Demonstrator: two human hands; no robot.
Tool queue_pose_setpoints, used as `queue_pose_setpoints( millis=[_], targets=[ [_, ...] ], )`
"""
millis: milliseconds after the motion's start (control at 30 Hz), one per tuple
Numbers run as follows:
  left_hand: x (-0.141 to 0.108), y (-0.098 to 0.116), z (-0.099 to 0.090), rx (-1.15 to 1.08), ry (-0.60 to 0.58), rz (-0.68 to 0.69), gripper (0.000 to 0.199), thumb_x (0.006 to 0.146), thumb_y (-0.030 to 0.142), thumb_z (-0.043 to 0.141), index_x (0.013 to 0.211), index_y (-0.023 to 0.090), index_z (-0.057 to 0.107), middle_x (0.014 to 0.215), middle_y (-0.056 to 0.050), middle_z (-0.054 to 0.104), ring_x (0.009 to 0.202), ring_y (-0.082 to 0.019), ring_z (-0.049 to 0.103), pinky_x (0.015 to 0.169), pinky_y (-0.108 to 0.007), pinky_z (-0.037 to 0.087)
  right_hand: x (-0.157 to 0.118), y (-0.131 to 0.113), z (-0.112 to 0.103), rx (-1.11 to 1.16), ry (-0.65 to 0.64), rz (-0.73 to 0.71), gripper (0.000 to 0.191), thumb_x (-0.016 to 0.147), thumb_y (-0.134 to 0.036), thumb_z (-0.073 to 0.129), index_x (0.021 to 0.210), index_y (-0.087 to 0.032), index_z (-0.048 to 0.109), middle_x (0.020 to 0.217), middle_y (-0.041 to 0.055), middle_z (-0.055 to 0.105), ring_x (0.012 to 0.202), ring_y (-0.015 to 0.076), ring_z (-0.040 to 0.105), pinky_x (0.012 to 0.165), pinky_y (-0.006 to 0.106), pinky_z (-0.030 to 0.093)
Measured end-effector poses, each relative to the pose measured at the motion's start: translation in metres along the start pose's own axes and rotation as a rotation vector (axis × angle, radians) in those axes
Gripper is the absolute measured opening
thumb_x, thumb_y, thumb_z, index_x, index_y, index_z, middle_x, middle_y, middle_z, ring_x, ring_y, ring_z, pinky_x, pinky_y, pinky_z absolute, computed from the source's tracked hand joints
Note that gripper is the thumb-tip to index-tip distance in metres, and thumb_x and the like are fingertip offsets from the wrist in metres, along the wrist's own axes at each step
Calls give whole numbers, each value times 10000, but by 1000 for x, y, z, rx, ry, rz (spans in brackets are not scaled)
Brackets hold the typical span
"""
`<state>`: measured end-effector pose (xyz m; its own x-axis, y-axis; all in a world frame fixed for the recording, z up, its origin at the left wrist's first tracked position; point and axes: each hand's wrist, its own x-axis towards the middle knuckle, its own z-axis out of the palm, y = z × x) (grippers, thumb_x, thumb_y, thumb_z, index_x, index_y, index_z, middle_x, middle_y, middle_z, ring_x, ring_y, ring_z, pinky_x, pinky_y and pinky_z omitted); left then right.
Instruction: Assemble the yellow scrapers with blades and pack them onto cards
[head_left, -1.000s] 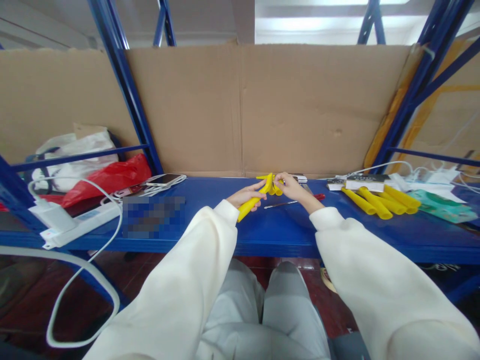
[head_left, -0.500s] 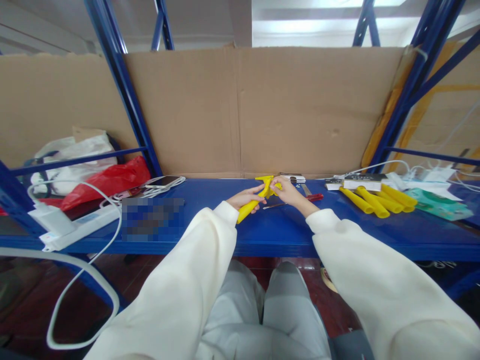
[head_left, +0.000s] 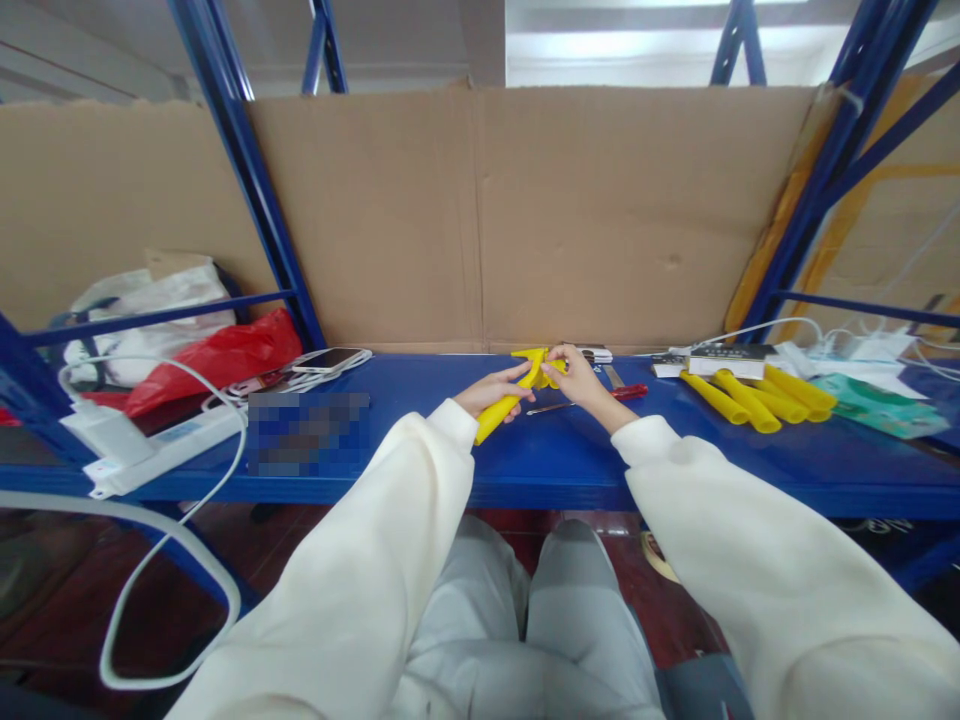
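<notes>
In the head view I hold a yellow plastic piece, with a tube-like handle slanting down to the left and a wider, branched head at its upper end. My left hand is closed around the handle, just below the head. The fingers of my right hand pinch the right side of the head; whether they grip a separate small part there is too small to tell. Just right of the hands, a red-handled screwdriver lies on the blue tabletop, its thin shaft pointing left.
Several yellow tubes lie at the right beside small boxes and a green packet. At the left are a phone, a white power strip with a hanging cable, and a red bag. Cardboard walls the back.
My right-hand fingers have shifted slightly on the head of the yellow piece, which has turned a little. Both hands stay in nearly the same place; the camera view has shifted slightly.
</notes>
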<state>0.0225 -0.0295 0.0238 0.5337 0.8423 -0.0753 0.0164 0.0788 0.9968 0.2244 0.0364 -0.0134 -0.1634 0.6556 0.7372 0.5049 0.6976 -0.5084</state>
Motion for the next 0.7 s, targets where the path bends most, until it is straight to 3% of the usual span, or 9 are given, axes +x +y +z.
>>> queue_pose_setpoints(
  millis=[167, 433, 700],
  targets=[
    [-2, 0, 1, 17, -14, 21, 862, 853, 66, 589, 1597, 305, 226, 754, 10, 658, 429, -65, 518, 413, -162, 395, -1, 0, 0, 84, -62, 52, 287, 854, -461, 619, 1033, -238, 629, 1169, 101, 641, 1097, 249, 592, 887, 411, 518],
    [-4, 1, 2, 50, -20, 28, 853, 841, 63, 579, 1593, 288, 244, 762, 13, 644, 424, -68, 512, 409, -174, 388, -2, -2, -6, 162, -141, 80, 380, 830, -579, 627, 943, -217, 622, 1048, 78, 672, 1021, 236, 633, 890, 417, 540],
    [-2, -1, 3, -15, -12, 72, 870, 829, 54, 599, 1589, 299, 255, 751, 23, 634, 415, -57, 500, 391, -161, 363, -2, -9, -7, 227, -124, 92, 489, 793, -693, 620, 953, -231, 616, 1026, 67, 688, 980, 223, 643, 878, 389, 546]
  ],
)
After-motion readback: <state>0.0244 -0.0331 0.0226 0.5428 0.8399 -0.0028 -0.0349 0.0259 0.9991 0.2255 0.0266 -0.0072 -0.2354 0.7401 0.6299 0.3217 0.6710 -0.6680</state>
